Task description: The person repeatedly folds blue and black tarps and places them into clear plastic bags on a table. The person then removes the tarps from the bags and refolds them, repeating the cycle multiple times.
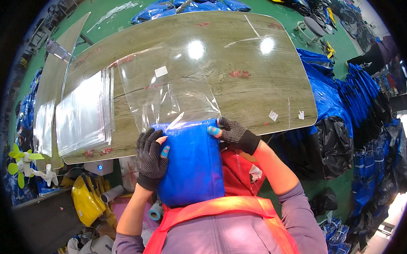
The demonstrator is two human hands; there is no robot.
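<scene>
A folded blue bundle of tarp-like material (191,167) lies against my front, its far edge at the mouth of a clear plastic bag (169,90) spread flat on the table. My left hand (152,159), in a dark dotted glove with bare thumb and fingertip, grips the bundle's upper left side. At the far right corner, my right hand (231,133) pinches the bundle, its thumb on top and the fingers partly hidden. The bag's edge meets the bundle between both hands. How far the bundle sits inside the bag I cannot tell.
A stack of clear plastic bags (85,114) lies on the left of the wood-patterned table (259,62). Blue and black bundles (331,127) are heaped at the right. A green clip fan (25,163) and yellow material (86,201) are at the lower left.
</scene>
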